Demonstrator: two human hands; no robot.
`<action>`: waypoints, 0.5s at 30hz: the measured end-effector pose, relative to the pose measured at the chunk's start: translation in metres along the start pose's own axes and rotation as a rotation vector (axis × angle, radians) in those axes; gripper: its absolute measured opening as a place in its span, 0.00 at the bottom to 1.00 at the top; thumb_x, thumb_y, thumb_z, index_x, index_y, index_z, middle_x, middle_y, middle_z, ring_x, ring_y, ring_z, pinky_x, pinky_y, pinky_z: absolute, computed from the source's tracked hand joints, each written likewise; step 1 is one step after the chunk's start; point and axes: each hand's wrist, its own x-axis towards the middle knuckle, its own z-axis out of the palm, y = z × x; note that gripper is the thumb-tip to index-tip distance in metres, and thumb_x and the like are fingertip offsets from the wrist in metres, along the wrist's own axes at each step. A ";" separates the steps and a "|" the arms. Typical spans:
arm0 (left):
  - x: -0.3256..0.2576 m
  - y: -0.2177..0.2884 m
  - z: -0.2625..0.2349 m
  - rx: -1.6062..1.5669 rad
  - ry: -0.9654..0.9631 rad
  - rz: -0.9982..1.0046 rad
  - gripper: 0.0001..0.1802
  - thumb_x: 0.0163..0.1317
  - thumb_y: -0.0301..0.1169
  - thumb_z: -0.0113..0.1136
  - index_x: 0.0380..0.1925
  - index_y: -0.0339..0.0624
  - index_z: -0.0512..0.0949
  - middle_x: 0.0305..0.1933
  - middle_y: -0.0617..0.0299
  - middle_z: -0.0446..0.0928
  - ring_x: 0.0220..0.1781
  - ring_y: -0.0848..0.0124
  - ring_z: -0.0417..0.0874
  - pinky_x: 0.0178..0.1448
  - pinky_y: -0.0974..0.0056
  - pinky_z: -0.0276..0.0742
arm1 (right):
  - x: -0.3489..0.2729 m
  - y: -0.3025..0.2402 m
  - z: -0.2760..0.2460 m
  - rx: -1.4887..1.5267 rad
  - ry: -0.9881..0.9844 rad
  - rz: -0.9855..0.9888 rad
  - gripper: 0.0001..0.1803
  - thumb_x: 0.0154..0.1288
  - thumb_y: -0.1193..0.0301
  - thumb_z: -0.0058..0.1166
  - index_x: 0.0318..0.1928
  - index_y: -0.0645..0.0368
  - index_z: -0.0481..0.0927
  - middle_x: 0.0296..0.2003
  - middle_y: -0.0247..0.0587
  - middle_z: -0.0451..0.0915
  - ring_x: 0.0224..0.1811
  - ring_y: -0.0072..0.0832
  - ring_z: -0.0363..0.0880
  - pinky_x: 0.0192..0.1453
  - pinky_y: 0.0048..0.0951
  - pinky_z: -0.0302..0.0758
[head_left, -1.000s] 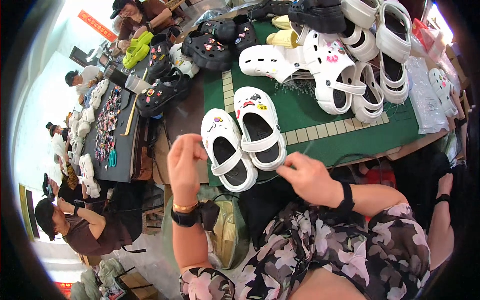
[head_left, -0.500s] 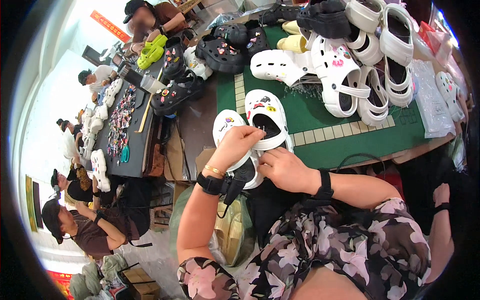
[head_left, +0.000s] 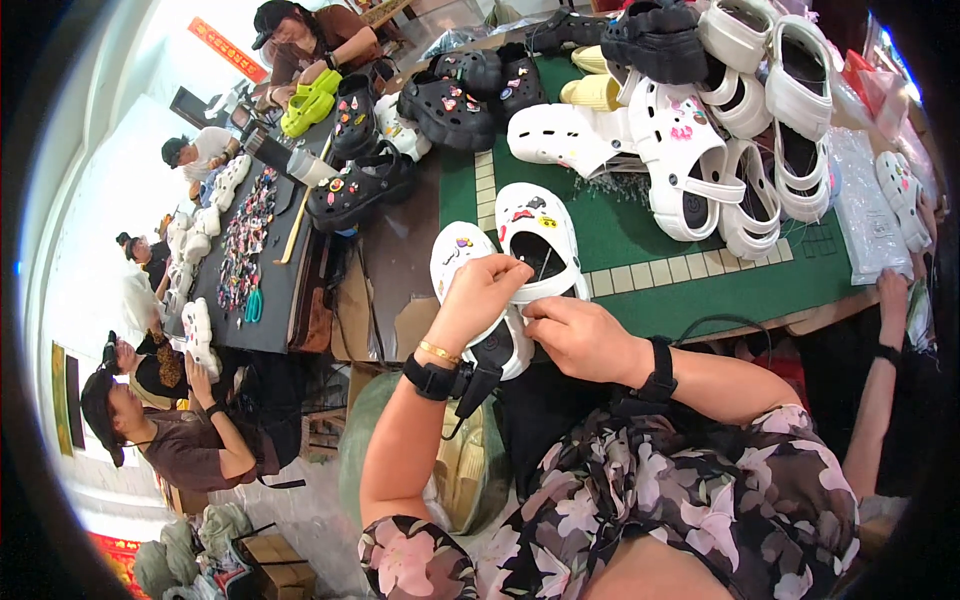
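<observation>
A pair of white clogs with colourful charms is at the table's near edge, the right clog [head_left: 541, 225] resting slightly ahead of the left clog [head_left: 462, 245]. My left hand [head_left: 482, 298] lies over the left clog, its thumb and finger pinched together at the right clog's foot opening. A thin white strand [head_left: 546, 262] shows inside that opening. Beside the right clog's heel, my right hand [head_left: 583, 338] is closed with its fingertips together. Whatever either pinch holds is too small or hidden to make out.
White clogs [head_left: 690, 150] pile up on the green mat [head_left: 640, 305]; black clogs [head_left: 445, 110] stand at the far left. A clear plastic bag [head_left: 868, 215] lies at right, near another person's hand [head_left: 893, 288]. Loose charms [head_left: 247, 235] cover a side table. A bag with yellow clogs [head_left: 462, 470] sits below.
My right hand has drawn slightly back from the right clog's side. The thin strand in the opening shows more clearly. At right, another person's hand has reached up to the table edge.
</observation>
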 end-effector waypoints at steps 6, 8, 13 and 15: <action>0.005 0.006 -0.001 0.034 -0.012 0.022 0.15 0.60 0.37 0.61 0.35 0.32 0.84 0.27 0.53 0.83 0.30 0.70 0.82 0.37 0.64 0.75 | -0.002 0.002 0.000 -0.045 0.013 -0.039 0.09 0.49 0.79 0.55 0.35 0.65 0.78 0.43 0.47 0.79 0.44 0.42 0.80 0.47 0.38 0.79; 0.006 0.009 -0.002 0.050 -0.042 0.013 0.15 0.60 0.36 0.62 0.35 0.32 0.84 0.27 0.53 0.83 0.30 0.71 0.82 0.37 0.64 0.75 | -0.001 0.003 -0.001 -0.049 -0.001 -0.034 0.09 0.49 0.79 0.55 0.34 0.66 0.78 0.42 0.47 0.79 0.44 0.42 0.81 0.47 0.38 0.79; 0.005 0.012 0.001 -0.010 -0.069 0.054 0.14 0.61 0.34 0.62 0.34 0.31 0.83 0.27 0.63 0.82 0.30 0.80 0.77 0.36 0.69 0.73 | -0.001 0.002 -0.004 -0.019 0.007 -0.046 0.08 0.50 0.79 0.56 0.34 0.65 0.78 0.41 0.46 0.80 0.42 0.42 0.81 0.46 0.38 0.79; 0.003 0.013 0.004 -0.012 -0.041 0.041 0.13 0.61 0.34 0.62 0.33 0.31 0.83 0.26 0.64 0.81 0.30 0.81 0.76 0.35 0.69 0.73 | -0.002 0.002 -0.008 0.003 0.022 -0.062 0.08 0.51 0.78 0.56 0.35 0.64 0.78 0.41 0.45 0.80 0.41 0.41 0.81 0.44 0.38 0.79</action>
